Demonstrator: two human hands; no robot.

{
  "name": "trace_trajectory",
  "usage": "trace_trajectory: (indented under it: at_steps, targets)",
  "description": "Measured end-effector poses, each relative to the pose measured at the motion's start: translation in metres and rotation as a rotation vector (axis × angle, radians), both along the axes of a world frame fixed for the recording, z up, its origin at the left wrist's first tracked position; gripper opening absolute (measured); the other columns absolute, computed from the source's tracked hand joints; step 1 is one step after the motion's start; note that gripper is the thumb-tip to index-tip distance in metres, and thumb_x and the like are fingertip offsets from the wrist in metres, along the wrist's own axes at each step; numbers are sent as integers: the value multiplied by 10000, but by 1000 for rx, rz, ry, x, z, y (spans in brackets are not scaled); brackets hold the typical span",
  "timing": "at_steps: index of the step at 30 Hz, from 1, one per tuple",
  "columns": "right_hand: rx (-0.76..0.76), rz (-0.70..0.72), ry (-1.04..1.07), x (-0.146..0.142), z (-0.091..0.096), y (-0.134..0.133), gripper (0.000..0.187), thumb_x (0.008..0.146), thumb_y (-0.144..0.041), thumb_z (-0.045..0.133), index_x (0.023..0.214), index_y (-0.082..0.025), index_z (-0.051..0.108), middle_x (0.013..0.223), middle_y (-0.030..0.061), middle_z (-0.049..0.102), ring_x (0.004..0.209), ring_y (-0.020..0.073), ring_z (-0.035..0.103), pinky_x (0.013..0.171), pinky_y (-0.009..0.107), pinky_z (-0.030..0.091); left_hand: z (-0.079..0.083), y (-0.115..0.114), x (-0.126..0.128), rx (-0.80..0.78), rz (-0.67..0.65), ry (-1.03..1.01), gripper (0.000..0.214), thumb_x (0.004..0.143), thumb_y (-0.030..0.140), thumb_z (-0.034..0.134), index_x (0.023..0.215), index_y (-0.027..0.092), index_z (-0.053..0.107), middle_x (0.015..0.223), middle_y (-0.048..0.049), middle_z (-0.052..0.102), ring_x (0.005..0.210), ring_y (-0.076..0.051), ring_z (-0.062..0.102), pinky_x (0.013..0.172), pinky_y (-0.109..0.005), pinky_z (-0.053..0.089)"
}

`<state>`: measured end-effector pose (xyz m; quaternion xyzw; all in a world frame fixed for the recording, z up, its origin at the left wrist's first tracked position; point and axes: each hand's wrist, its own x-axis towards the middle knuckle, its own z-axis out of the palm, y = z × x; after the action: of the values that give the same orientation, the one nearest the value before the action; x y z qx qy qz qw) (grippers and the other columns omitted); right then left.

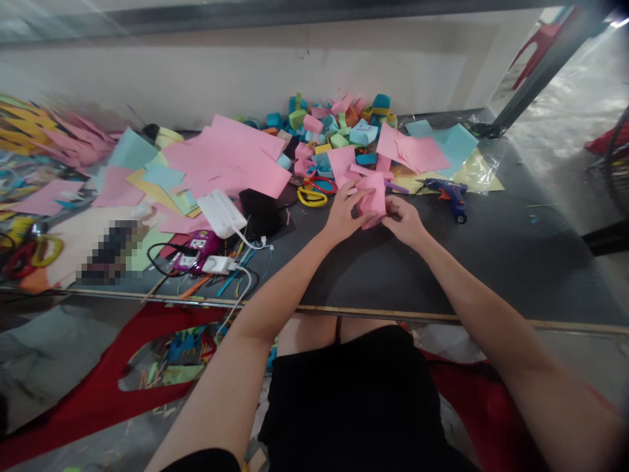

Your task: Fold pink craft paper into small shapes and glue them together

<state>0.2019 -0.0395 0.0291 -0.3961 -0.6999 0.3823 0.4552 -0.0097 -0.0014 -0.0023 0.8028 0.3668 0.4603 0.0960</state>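
Both hands meet on a small piece of pink paper (374, 196) held up over the dark table. My left hand (345, 213) grips its left side, with the thumb across the face of the paper. At the right edge, the fingers of my right hand (403, 219) pinch the paper. Just left of the hands lie scissors with yellow handles (312, 197) and a pair with red handles (325, 185). A blue glue gun (446, 195) with an orange trigger rests to the right of my right hand.
Small folded paper pieces (363, 133) in several colours are heaped at the back. Pink sheets (230, 157) spread to the left. A purple power strip (196, 252) with cables and a white adapter (222, 213) sits near the front edge. A grey shelf bar (246, 19) crosses above.
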Motion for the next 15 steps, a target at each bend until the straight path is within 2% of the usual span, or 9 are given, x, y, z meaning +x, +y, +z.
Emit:
trace_trajectory:
  at_steps: [2,5,7,11,13,15]
  targets:
    - [27,32,27,0,0,0,293,794,-328,680,1069,-232,705,1046,54,787,952,233,746,884,417,587,6,-2,0,45,35,29,656,900,764,629,1314,264,718,1546,-148,562,1454,-340,520,1232,-577,405]
    - [81,-16,19,-1,-1,1,291,877,-498,681,966,-234,766,949,42,793,879,227,746,860,417,599,14,-5,1,76,27,74,552,942,694,629,1284,276,741,1512,-130,608,1447,-328,533,1240,-589,387]
    - [114,-105,-17,-1,-2,0,342,889,-568,693,896,-242,798,902,42,803,845,230,749,846,417,607,16,-8,3,85,-16,89,431,991,592,631,1248,270,757,1455,-122,661,1391,-295,589,1205,-553,441]
    - [174,-254,-39,0,1,-3,345,861,-594,744,846,-256,814,924,47,823,831,236,757,825,425,616,16,-15,7,70,-80,80,266,1045,383,623,1203,233,774,1237,-100,783,1182,-223,722,1071,-436,563]
    - [212,-322,-54,0,4,-5,332,834,-582,779,888,-256,808,948,45,820,847,234,748,822,426,613,17,-18,8,39,-77,57,243,1049,328,621,1208,233,779,1145,-75,815,1081,-199,759,999,-383,599]
    - [265,-367,-71,1,8,-6,371,807,-570,813,1007,-258,803,1051,55,815,950,247,740,854,431,606,17,-20,8,3,-69,27,238,1052,293,613,1201,241,791,1113,-58,828,1032,-187,779,939,-343,619]
